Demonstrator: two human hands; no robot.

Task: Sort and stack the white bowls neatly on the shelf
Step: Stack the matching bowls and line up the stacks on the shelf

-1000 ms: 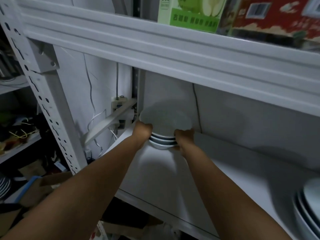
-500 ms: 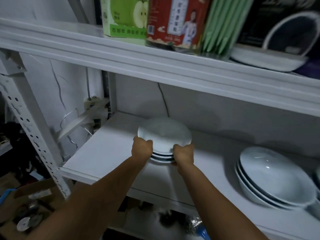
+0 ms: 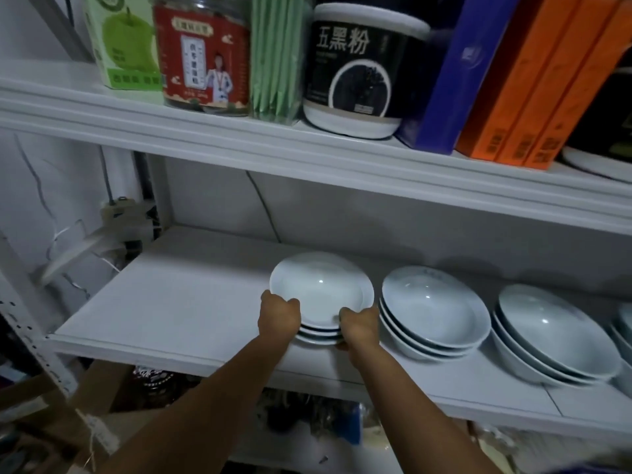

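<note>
Our left hand (image 3: 278, 318) and right hand (image 3: 359, 328) each grip the near rim of a stack of small white bowls (image 3: 321, 289), one at either side. The stack is low over the white shelf board (image 3: 164, 302), just left of a stack of wider bowls (image 3: 434, 309); a third stack (image 3: 554, 333) stands further right. The upper shelf (image 3: 307, 155) carries a red-labelled jar (image 3: 205, 59), a black tub (image 3: 355, 70) and orange boxes (image 3: 533, 90). A cracked white wall (image 3: 41, 186) lies left.

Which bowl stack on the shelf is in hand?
The leftmost stack: left hand and right hand grip its near rim, one each side. The next stack and third stack, to its right, have no hand gripping them.
</note>
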